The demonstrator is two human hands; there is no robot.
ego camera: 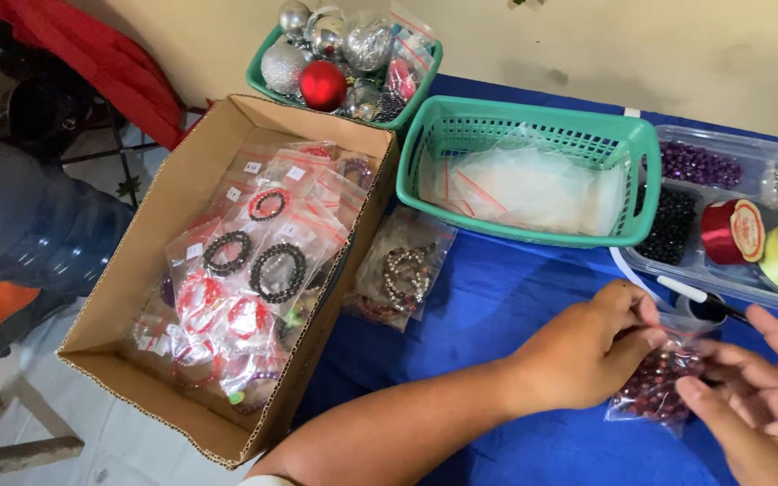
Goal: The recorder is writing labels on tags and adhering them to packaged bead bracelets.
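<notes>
Left hand (pixel 592 351) pinching top edge of small clear bag of dark red beads (pixel 657 389), grip pressed together on plastic. Right hand (pixel 761 403) touching bag's right side, fingers loosely spread. Bag low over blue table (pixel 488 315), right of cardboard box (pixel 119 306) of bagged bracelets. Green basket (pixel 533 135) of empty bags behind; clear bead tray (pixel 749 153) just beyond hands.
</notes>
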